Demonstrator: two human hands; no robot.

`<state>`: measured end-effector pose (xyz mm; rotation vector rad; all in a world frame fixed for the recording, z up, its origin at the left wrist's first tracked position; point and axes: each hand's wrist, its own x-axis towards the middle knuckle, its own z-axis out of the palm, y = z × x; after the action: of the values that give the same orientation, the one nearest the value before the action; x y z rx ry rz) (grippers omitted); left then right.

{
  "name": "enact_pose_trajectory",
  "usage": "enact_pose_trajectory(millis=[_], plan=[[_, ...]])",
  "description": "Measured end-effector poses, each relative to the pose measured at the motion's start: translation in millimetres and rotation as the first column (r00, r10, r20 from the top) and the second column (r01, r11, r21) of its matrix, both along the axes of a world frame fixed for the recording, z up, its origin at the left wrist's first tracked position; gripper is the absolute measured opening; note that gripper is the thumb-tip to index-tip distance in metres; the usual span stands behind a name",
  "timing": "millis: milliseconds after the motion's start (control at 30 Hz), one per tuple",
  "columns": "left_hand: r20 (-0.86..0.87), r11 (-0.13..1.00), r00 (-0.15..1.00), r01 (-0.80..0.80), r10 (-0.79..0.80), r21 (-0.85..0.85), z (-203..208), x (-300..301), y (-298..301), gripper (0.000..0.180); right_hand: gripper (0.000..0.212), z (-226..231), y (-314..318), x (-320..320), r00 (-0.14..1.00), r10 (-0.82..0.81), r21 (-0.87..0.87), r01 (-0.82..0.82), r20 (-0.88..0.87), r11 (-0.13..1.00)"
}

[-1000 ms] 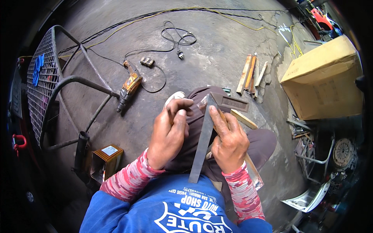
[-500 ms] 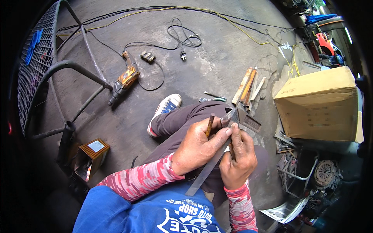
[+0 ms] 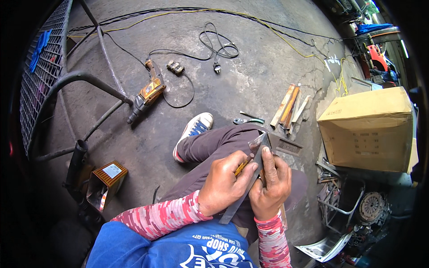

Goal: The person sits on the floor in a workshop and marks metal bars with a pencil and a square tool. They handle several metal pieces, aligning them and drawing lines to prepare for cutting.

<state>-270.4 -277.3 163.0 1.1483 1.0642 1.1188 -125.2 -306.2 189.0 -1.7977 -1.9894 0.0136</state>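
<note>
A long grey metal strip [image 3: 233,210] runs slantwise over my lap, its near end close to my blue shirt. Its far end shows a peaked, angled piece of metal. My left hand [image 3: 225,181] is closed round a short yellow-brown stick, pencil-like [image 3: 242,166], whose tip points toward the strip. The thumb of that hand lies along the strip's left side. My right hand [image 3: 270,187] grips the strip from the right, index finger stretched up along it near the far end. What lies under the right fingers is partly hidden.
Beyond my shoe lies an orange drill [image 3: 149,93] with its cord and a socket block [image 3: 175,68]. Pliers [image 3: 248,120] and several rusty metal strips [image 3: 288,107] rest on the floor. A cardboard box [image 3: 366,129] stands right; a metal frame [image 3: 100,78] and open tin [image 3: 106,178] are left.
The stick in my left hand has tipped from nearly upright to a slant, and that hand is slightly lower. My right index finger now stretches along the strip. The whole view has shifted slightly.
</note>
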Motion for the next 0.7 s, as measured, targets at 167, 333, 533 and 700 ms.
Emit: enact_pose_trajectory(millis=[167, 333, 533, 700], plan=[[0.014, 0.997, 1.0, 0.029, -0.028, -0.067, -2.0, -0.9, -2.3, 0.014, 0.069, -0.2, 1.4, -1.0, 1.0, 0.024, -0.011, -0.024, 0.019, 1.0], [0.018, 1.0, 1.0, 0.012, -0.012, -0.02, -4.9, 1.9, -0.9, 0.014, 0.068, -3.6, 3.6, 1.0, 1.0, 0.003, 0.008, -0.003, 0.027, 1.0], [0.019, 0.999, 0.999, 0.035, -0.035, -0.023, -5.5, 3.9, 4.3, 0.015, 0.072, -7.4, 6.5, 5.6, 0.999, -0.001, 0.0, 0.001, 0.034, 1.0], [0.007, 1.0, 1.0, 0.023, -0.023, 0.001, -6.7, 6.8, 7.5, 0.016, 0.074, -8.6, 10.0, 7.4, 1.0, -0.005, 0.008, 0.005, 0.023, 1.0]])
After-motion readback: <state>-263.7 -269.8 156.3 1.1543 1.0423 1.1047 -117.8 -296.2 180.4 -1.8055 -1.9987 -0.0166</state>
